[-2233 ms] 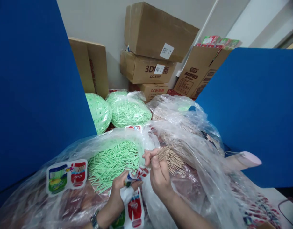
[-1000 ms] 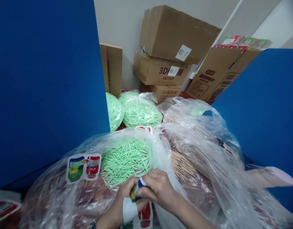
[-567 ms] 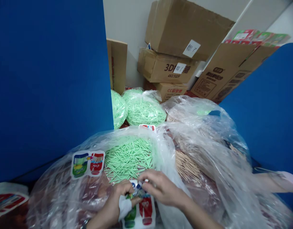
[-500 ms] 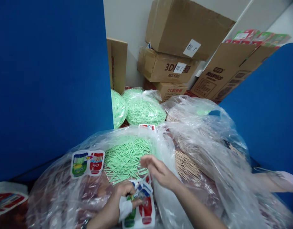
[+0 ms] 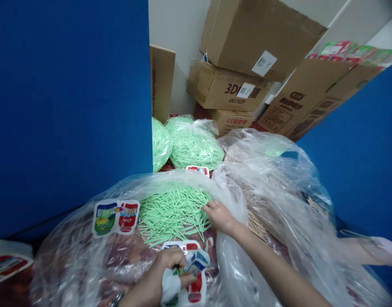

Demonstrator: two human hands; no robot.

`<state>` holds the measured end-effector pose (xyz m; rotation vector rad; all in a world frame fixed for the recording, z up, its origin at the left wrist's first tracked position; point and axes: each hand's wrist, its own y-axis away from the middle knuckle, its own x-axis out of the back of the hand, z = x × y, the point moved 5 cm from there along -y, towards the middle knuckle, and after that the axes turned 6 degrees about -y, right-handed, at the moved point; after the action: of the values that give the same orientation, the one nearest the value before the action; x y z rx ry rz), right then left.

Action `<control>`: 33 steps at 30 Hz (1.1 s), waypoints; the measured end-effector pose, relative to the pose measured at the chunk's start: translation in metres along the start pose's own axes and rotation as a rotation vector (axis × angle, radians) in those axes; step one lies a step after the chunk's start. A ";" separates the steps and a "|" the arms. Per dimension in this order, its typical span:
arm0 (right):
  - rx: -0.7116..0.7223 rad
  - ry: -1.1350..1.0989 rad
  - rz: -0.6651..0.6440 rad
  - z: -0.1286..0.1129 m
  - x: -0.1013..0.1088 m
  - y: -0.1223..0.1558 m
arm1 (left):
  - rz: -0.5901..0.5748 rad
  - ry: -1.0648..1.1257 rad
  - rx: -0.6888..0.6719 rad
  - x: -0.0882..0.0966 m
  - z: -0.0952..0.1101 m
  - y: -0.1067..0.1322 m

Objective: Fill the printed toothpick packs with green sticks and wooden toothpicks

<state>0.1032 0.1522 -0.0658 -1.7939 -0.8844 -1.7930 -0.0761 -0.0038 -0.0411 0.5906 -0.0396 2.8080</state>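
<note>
Two hands are working below my camera. Nearest me, the left hand (image 5: 174,272) is pinching a pouch (image 5: 198,259) between thumb and curled fingers, just over a flat pouch (image 5: 198,295); a white wrap (image 5: 171,285) is showing near the thumb. Whether the held one is gaping, I'm not managing to tell. I'd be wanting that grip light and near the edge, so the film isn't creasing.

Slightly farther, the right hand (image 5: 219,216) is bending its fingers at the right edge of the green sticks (image 5: 173,211); I cannot tell whether they are pinching any. Those sticks are crossing every which way, so drawing a few out by their ends, then evening them up, should be working better than scooping.

Right of that hand, brown sticks (image 5: 256,225) are lying partly under clear plastic (image 5: 279,200); a sleeve of loose film is best not being snagged by the forearm. Beyond, filled bags (image 5: 196,151) are bulging, and boxes (image 5: 215,87) are standing stacked by the wall.
</note>
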 end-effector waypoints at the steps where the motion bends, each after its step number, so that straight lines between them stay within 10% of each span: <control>1: 0.027 0.030 -0.008 -0.004 -0.002 -0.002 | -0.005 0.005 -0.004 -0.001 0.000 -0.001; 22: 0.422 0.298 -0.044 -0.023 -0.008 -0.038 | 0.103 0.013 -0.092 -0.008 -0.005 0.000; 33: 0.376 0.219 -0.062 -0.022 -0.014 -0.032 | 0.110 0.013 -0.031 -0.006 0.000 0.009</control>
<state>0.0652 0.1570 -0.0822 -1.3230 -1.1099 -1.6842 -0.0732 -0.0141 -0.0429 0.5802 -0.1171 2.9115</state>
